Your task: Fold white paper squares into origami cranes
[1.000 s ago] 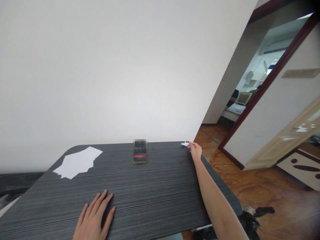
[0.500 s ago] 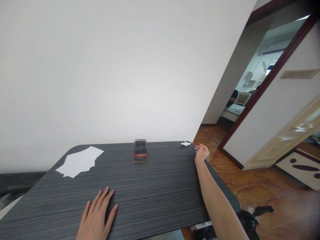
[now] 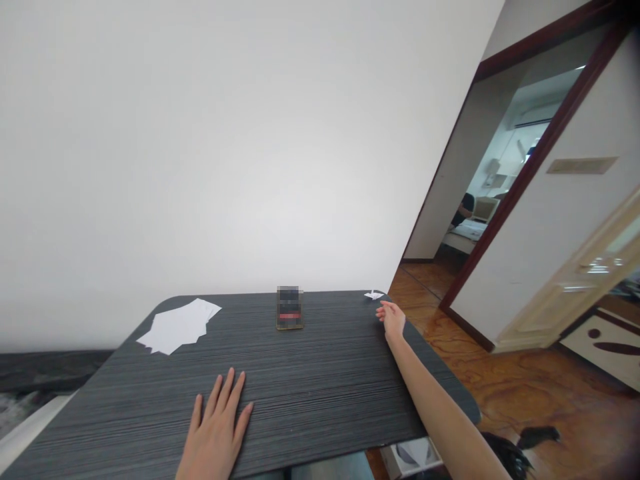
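My left hand [image 3: 215, 423] lies flat on the dark wood-grain table [image 3: 320, 373], fingers spread and holding nothing. Toward the far right corner, my right hand [image 3: 393, 320] is stretched out with its fingers loosely extended and nothing visible in it. Just beyond those fingertips sits a small folded white paper piece [image 3: 373, 295], apart from the hand. Overlapping white paper sheets [image 3: 180, 325] lie at the far left of the table. Between them, near the wall, is a phone [image 3: 290, 310] whose screen is blurred.
A white wall [image 3: 280, 147] rises behind the table. On the right, a dark red door frame [image 3: 525, 180] opens onto another room where a person [image 3: 464, 208] is partly visible. A white box [image 3: 413, 457] shows below the table's front edge, with wooden floor [image 3: 505, 373] to the right.
My right hand has drawn back slightly from the far right corner, toward me and leftward over the table. The view has shifted a little; my left hand stays flat.
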Motion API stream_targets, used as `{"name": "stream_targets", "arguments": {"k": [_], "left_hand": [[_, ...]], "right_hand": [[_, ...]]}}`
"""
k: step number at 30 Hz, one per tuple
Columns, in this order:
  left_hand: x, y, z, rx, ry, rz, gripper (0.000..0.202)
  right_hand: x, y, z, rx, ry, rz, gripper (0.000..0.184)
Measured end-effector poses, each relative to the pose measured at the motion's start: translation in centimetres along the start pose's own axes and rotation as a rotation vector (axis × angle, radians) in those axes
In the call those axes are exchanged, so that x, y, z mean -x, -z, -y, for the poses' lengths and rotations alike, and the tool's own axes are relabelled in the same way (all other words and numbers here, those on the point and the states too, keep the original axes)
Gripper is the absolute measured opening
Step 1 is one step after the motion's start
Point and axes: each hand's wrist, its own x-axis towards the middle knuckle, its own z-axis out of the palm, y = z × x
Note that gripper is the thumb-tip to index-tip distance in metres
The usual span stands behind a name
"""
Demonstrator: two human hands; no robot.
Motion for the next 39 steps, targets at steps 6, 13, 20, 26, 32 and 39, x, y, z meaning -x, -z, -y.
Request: {"name": "stream_targets", "arguments": {"k": [6, 13, 20, 26, 32, 39], "left_hand": [[0.3, 0.9, -0.1, 0.055, 0.027, 0.036, 0.051], [1.0, 1.6, -0.1, 0.091, 0.028, 0.032, 0.049], [1.5, 1.8, -0.1, 0.075, 0.055, 0.071, 0.051], [1.9, 2.4, -0.4, 0.074, 0.070, 0.106, 0.052], [2.2, 2.9, -0.6, 0.085, 0.082, 0.128, 0.052], [2.2, 3.2, -0.8, 0.096, 0.084, 0.150, 0.052]], "right_hand": [[4.8, -0.6, 1.8, 0.115, 0.058, 0.263, 0.023], [11.9, -0.6, 4.5, 0.322, 0.213, 0.541, 0.038], [20.5, 0.2, 9.2, 0.833, 0.439, 0.898, 0.048], [24.5, 1.3, 11.9, 0.943, 0.531, 0.946, 0.051], [26.0, 2.8, 12.1, 0.954, 0.502, 0.901, 0.053], [26.4, 3.6, 11.9, 0.939, 0.506, 0.905, 0.053]]}}
